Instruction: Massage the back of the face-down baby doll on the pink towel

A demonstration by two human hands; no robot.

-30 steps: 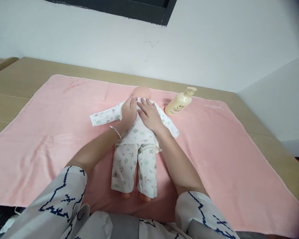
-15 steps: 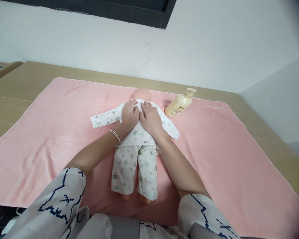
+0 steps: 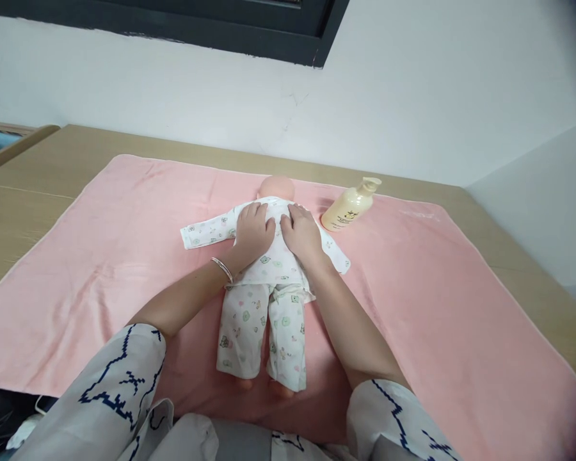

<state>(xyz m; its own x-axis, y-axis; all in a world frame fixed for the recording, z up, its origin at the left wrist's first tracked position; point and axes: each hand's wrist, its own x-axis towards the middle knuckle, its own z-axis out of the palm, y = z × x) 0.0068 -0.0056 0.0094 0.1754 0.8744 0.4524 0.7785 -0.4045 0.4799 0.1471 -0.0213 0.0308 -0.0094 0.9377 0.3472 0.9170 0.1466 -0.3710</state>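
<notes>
A baby doll (image 3: 277, 187) lies with its head away from me, dressed in a white printed top (image 3: 277, 259) and matching trousers (image 3: 242, 330). Its face does not show. My left hand (image 3: 255, 229) rests flat on the left side of the doll's upper body, fingers extended. On the right side lies my right hand (image 3: 303, 235), also flat, its fingers pointing toward the doll's shoulder. A strip of the top shows between the two hands. The doll's sleeves spread out to both sides, and its feet peek from the trouser legs.
A pink blanket (image 3: 403, 307) covers much of the wooden table (image 3: 24, 205). Just right of the doll's head is a pale yellow pump bottle (image 3: 348, 208), which looks tilted. A white wall (image 3: 413, 89) with a dark frame (image 3: 297, 48) rises behind.
My hands have moved apart, from nearly touching at the middle of the doll's upper body out toward its sides. The view has shifted slightly; the bottle stays beside the doll.
</notes>
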